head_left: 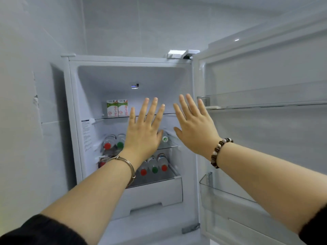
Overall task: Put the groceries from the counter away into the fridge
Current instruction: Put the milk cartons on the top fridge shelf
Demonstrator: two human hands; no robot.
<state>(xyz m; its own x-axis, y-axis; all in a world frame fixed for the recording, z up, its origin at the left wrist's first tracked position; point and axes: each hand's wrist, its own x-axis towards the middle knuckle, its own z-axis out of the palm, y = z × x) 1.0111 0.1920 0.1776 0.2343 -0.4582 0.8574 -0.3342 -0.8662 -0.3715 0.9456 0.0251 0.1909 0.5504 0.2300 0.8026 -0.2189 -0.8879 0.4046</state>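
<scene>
Fingers (153, 110) straight, spread wide, holding nothing. Left hand (143, 132) & right hand (194, 131) up side by side, apart, in front of open fridge (72, 106). Milk cartons (117, 107) on top shelf at left, free room to their right. Bottles (153, 164) lie on lower shelves. Door (265, 68) swung right.

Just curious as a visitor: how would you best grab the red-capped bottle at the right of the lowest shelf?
Probably by its neck, coming straight in from the front. The red-capped bottle lies on its side, cap facing out, and the green-capped bottle lies close beside it, crowding the body.
</scene>
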